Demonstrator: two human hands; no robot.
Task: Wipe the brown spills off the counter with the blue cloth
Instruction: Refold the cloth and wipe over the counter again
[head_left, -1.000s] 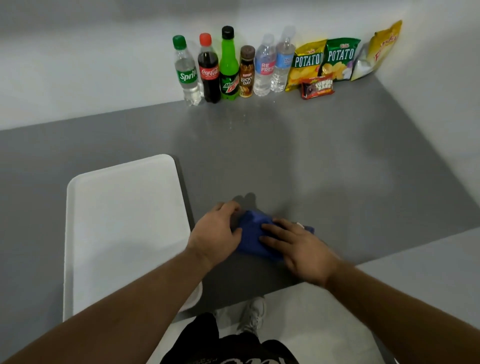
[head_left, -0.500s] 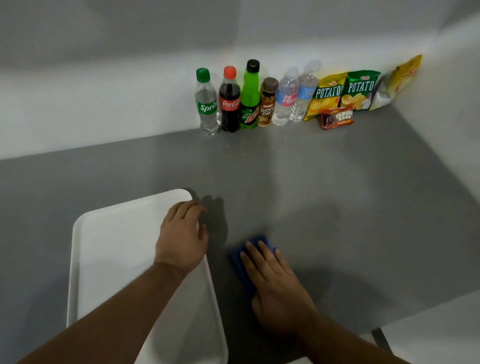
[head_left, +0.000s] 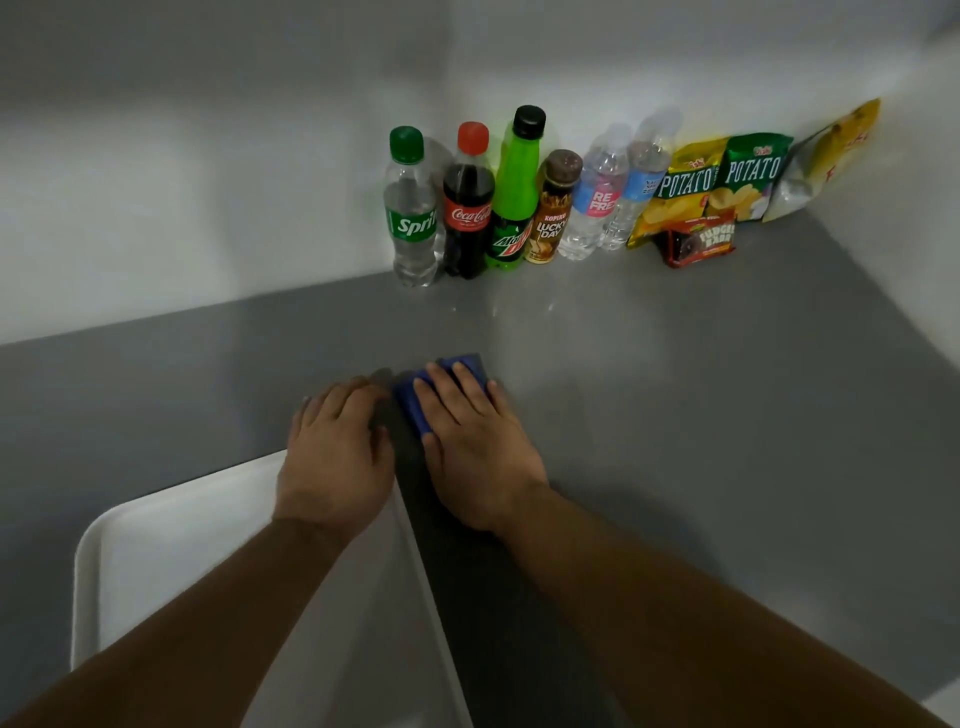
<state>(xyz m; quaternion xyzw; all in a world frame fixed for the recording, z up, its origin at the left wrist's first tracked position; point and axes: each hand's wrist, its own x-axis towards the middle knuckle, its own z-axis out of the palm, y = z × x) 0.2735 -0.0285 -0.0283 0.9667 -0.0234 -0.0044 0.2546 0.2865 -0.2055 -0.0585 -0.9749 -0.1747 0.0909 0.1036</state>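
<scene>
Head view: the right hand (head_left: 478, 447) lies palm down in the middle of the frame on the blue cloth (head_left: 408, 402). Its fingers are straight and slightly spread, pressing flat rather than curling round the fabric. The cloth sits on the grey counter (head_left: 675, 389) just above centre and is mostly covered. It shows only along the left side of the hand and past the fingertips.

The left hand (head_left: 335, 457) lies just left of it, also palm down with fingers straight and close together, holding nothing. Its heel is over the far right corner of a white tray (head_left: 171, 545), which fills the lower left of the frame. Its fingertips reach onto the counter close to the cloth's left edge; whether they touch it cannot be told. Both bare forearms run in from the bottom edge.

Along the white wall at upper centre stands a row of bottles:
- a clear soda bottle (head_left: 413, 213) with a green cap
- a cola bottle (head_left: 467, 208) with a red cap
- a bright green bottle (head_left: 514, 197) with a black cap
- a small brown coffee bottle (head_left: 553, 213)
- two water bottles (head_left: 597, 197)

To their right, in the upper right corner, lean:
- a yellow chip bag (head_left: 680, 192)
- a green chip bag (head_left: 750, 176)
- a yellow pouch (head_left: 826, 156)

A small red snack pack (head_left: 701, 241) lies in front of them.
</scene>
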